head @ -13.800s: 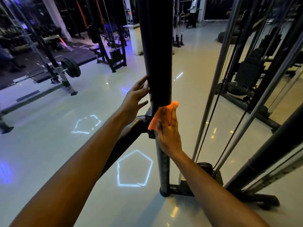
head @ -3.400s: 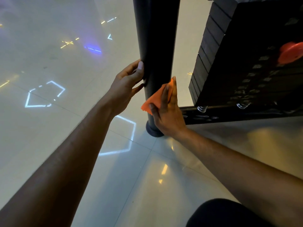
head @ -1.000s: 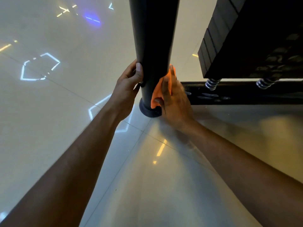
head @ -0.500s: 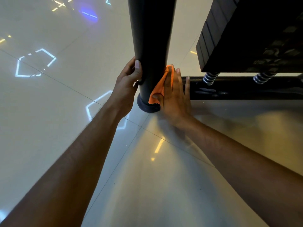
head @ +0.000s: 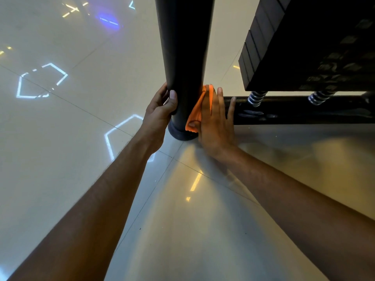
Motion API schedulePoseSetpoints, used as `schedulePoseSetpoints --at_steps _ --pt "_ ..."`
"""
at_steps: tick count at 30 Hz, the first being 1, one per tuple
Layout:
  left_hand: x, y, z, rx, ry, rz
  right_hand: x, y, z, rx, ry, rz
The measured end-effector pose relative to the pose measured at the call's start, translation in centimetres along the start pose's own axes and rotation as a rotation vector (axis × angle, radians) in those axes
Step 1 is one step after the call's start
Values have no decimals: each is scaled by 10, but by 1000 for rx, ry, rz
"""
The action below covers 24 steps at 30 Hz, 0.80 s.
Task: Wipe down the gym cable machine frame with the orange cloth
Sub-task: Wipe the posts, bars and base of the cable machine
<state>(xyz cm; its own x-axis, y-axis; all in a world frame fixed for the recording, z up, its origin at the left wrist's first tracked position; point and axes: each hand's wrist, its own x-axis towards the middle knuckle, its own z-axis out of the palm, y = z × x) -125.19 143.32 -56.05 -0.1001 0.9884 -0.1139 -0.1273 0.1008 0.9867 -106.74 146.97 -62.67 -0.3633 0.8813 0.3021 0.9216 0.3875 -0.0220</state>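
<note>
Right hand [head: 213, 120] presses the orange cloth [head: 197, 110] flat-fingered against the post [head: 184, 57], near its foot; left hand [head: 160, 110] grips the post. Cloth looks bunched, so it may slip out.

Weight stack [head: 316, 43] close right of post [head: 184, 47]

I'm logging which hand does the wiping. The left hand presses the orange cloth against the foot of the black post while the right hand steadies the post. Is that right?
Not quite: the hands are swapped. In the head view, the right hand presses the orange cloth against the foot of the black post, while the left hand steadies the post.
</note>
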Motion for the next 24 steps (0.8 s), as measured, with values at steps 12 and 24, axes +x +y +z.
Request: schedulePoseSetpoints --at_steps 12,24 --pt "-2 1 2 10 12 -4 -1 -9 -6 125 59 95" --pt "-5 -7 -1 1 38 -35 1 -14 -7 189 175 147"
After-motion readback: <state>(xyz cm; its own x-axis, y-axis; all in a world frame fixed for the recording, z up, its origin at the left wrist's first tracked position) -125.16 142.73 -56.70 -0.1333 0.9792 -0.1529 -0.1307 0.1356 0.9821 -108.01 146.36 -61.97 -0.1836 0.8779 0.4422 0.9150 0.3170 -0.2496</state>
